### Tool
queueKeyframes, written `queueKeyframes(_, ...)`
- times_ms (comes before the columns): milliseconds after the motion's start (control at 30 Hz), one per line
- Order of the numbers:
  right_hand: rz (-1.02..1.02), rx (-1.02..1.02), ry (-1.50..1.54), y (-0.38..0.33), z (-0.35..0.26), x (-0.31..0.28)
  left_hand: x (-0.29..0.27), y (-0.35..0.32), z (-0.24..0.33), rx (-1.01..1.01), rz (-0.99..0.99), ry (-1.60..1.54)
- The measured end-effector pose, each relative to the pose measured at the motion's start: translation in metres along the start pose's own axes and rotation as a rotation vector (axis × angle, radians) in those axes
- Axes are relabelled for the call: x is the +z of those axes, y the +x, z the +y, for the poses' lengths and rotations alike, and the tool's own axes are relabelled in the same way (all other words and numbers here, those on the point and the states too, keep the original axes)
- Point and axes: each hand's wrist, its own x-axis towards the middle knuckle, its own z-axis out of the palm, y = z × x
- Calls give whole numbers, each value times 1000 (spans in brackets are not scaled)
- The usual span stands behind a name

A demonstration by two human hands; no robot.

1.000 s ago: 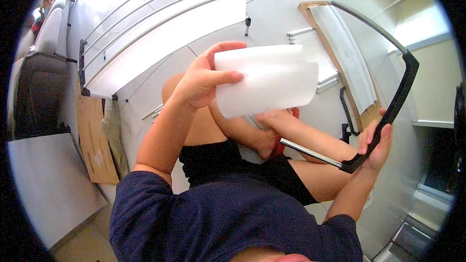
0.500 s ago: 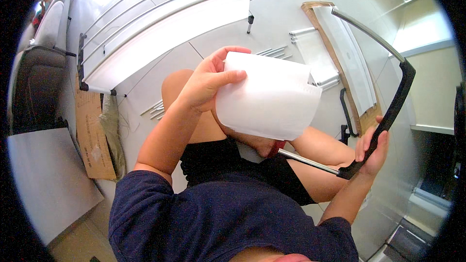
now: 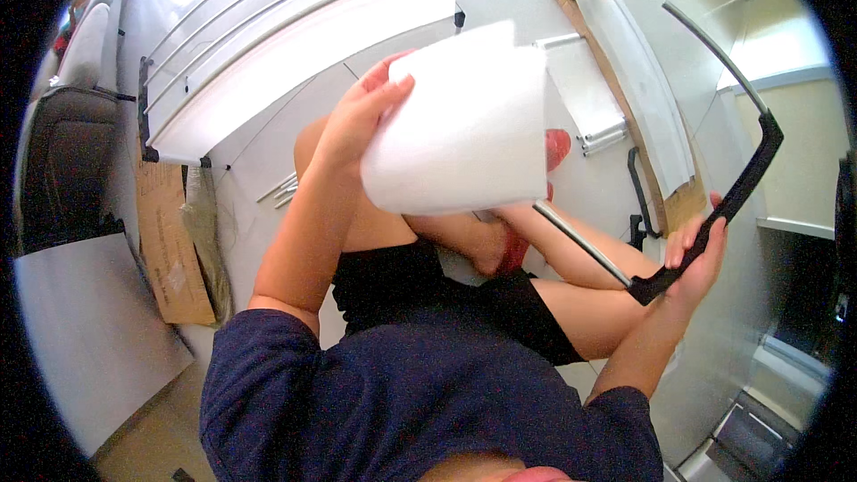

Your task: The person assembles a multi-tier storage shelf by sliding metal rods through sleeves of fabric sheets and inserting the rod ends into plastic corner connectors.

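My left hand (image 3: 361, 116) pinches the left edge of a white sheet (image 3: 460, 125) between thumb and fingers. The sheet is bent into a curve and looks like fabric; it is held above my crossed legs. At the right, my right hand (image 3: 698, 254) grips a black plastic end bracket (image 3: 745, 174). Two metal tubes point away from its ends: an upper tube (image 3: 719, 55) and a lower tube (image 3: 580, 244). The lower tube's free end lies close to the sheet's lower right corner; whether they touch I cannot tell.
A rack (image 3: 312, 58) of metal tubes and white fabric stands at the back left. Beside it are a cardboard piece (image 3: 170, 250) and a grey seat (image 3: 67, 161). Back right lie an opened carton (image 3: 683, 214), a white panel with tubes (image 3: 585, 89) and black brackets (image 3: 636, 187).
The sheet has moved up and left with my left hand and turned. My right hand has shifted the bracket and tubes slightly right, and the lower tube's free end has swung upward.
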Motion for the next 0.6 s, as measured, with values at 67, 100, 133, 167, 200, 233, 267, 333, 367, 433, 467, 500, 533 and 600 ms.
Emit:
queueKeyframes(67, 21, 39, 0, 2, 2, 3, -21, 12, -5, -50, -10, 2)
queueKeyframes(100, 35, 49, -5, 2, 2, 4, -24, 15, -10, -73, 8, -65)
queueKeyframes(133, 73, 46, -1, 0, 2, 5, -26, 17, -14, -96, 27, -131)
queueKeyframes(167, 111, 17, -26, -1, 4, 2, -27, 16, -18, -119, 46, -197)
queueKeyframes(200, 150, -14, -50, 0, 4, 0, -26, 15, -18, -137, 34, -211)
queueKeyframes(233, 189, -46, -74, 1, 4, 0, -25, 14, -19, -176, 6, -254)
queueKeyframes(267, 261, -73, -135, 0, 6, 3, -24, 13, -20, -214, -22, -297)
queueKeyframes(333, 194, -83, -244, -2, 18, 14, -12, 10, -19, -271, -89, -355)
queueKeyframes(367, 147, -70, -311, -6, 26, 30, 1, 7, -15, -289, -128, -366)
queueKeyframes(433, 23, 53, -250, -13, 47, 61, 18, 6, -11, -285, -197, -318)
queueKeyframes(467, -29, 61, -232, -16, 52, 81, 24, 10, -12, -268, -232, -263)
queueKeyframes(500, -84, 72, -209, -18, 56, 100, 28, 13, -12, -249, -262, -204)
queueKeyframes(533, -123, 104, -261, -20, 58, 110, 29, 17, -11, -230, -251, -85)
queueKeyframes(600, -185, 187, -320, -22, 60, 119, 30, 25, -9, -192, -223, 152)
